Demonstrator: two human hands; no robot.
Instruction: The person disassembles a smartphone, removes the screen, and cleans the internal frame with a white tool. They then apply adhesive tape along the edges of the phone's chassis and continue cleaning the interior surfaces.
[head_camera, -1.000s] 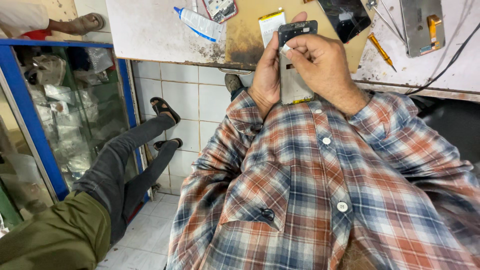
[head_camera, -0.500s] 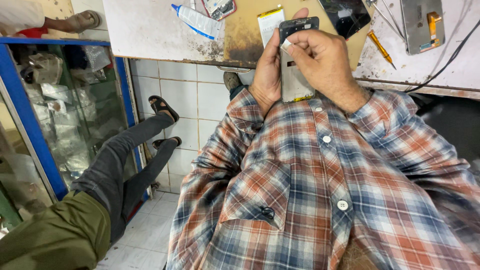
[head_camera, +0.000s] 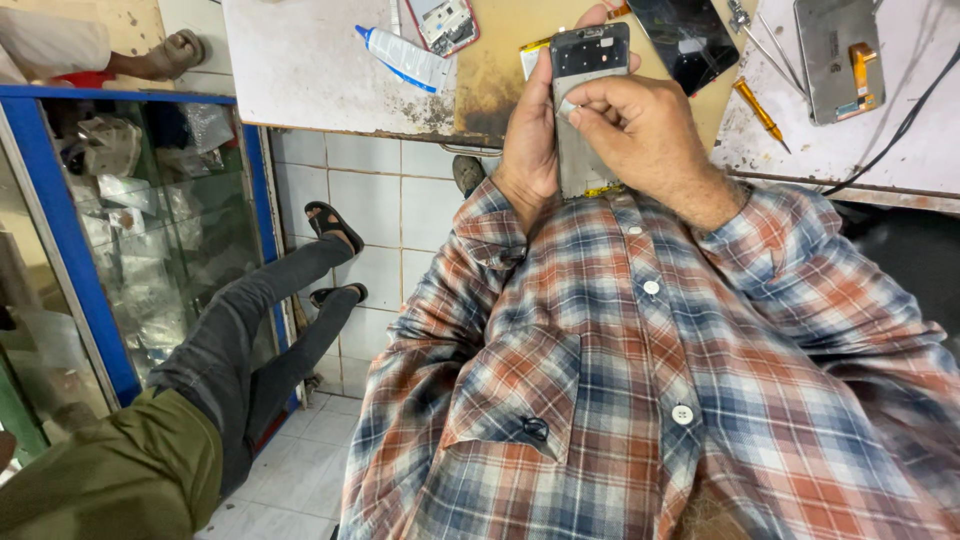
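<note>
Phone frame (head_camera: 585, 110), a stripped grey handset shell, is the landmark for everything we describe; it stands upright in our grasp just above the chest of our plaid shirt (head_camera: 640, 380), nearest the camera. Our left hand (head_camera: 530, 140) cradles it from behind and along its left edge, fingers curled shut around it, one fingertip showing over its top; our right hand (head_camera: 640, 130) crosses its front from the right, thumb and forefinger pinched tight against its upper left edge; whether they grip some small part there we cannot tell.

We judge that this fine work goes best with the left hand keeping the shell still and the pinch staying light and close to the edge, so the thin frame does not flex.

Beyond the frame lies the worn workbench (head_camera: 320, 70); to the frame's left on it, a white glue tube with a blue cap (head_camera: 405, 58) and an opened phone (head_camera: 448, 22); just right of the frame, a dark glass screen (head_camera: 682, 40); further right, a yellow-handled screwdriver (head_camera: 758, 108) and a grey display panel with an orange ribbon (head_camera: 840, 55); far left and below, another person's legs in sandals (head_camera: 270, 310) beside a blue glass cabinet (head_camera: 60, 230).
</note>
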